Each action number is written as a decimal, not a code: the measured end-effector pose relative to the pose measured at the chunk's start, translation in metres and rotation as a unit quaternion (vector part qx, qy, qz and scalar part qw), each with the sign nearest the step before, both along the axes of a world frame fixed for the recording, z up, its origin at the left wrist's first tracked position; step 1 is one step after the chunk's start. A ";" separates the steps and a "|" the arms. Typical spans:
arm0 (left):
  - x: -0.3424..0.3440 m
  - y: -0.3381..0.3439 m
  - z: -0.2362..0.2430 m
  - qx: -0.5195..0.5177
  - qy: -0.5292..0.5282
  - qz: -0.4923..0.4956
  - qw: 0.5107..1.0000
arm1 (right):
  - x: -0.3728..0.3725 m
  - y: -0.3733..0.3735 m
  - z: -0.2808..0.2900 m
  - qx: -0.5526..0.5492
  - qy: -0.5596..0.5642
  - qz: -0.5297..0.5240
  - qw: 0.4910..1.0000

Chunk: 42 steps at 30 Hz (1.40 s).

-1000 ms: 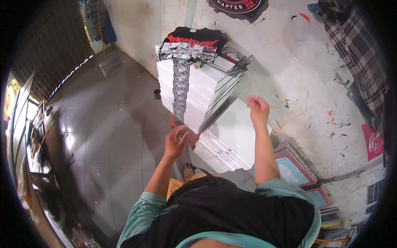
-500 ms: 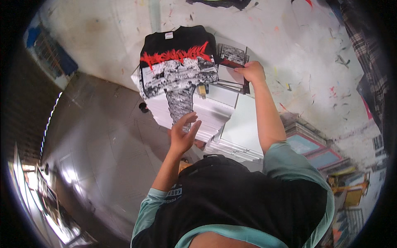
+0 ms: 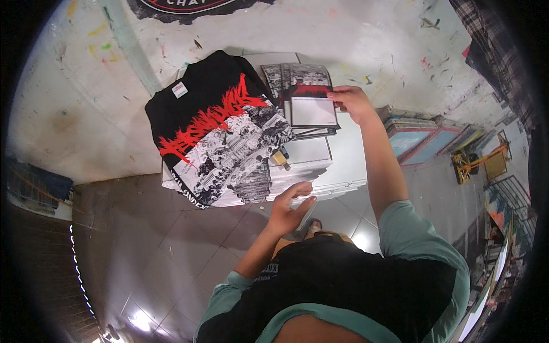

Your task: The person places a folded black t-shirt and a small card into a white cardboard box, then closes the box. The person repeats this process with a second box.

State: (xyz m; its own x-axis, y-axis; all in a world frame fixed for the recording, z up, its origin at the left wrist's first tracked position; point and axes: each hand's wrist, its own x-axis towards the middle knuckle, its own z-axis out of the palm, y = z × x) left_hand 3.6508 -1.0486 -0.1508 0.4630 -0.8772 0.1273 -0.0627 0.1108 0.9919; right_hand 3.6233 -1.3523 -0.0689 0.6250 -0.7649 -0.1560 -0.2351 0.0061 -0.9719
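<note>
A folded black T-shirt (image 3: 214,123) with red jagged lettering and a black-and-white picture lies on the left part of a stack of white flat boxes (image 3: 351,157). To its right, my right hand (image 3: 351,103) pinches the right edge of a printed card sheet (image 3: 313,111) with a grey picture, a red-on-black band and a white panel. The sheet's upper part bows, and more dark-edged pieces lie under it. My left hand (image 3: 290,210) is in front of the stack, its fingers apart and holding nothing.
A small yellowish object (image 3: 280,158) sits beside the shirt's lower edge. Behind the stack is a paint-marked white wall (image 3: 366,51). Framed screens (image 3: 412,137) lean at the right, and plaid cloth (image 3: 497,57) hangs at the upper right. Grey floor tiles (image 3: 194,240) lie below.
The view has turned, so the shirt now appears tilted and further left. At my right hand, more of the printed card sheet shows, its upper part bowed. My left hand stays empty.
</note>
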 end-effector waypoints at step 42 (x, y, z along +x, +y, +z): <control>-0.670 -0.182 -0.025 0.227 0.492 -0.527 0.655 | -0.771 0.259 -0.082 0.031 -0.182 -0.572 0.799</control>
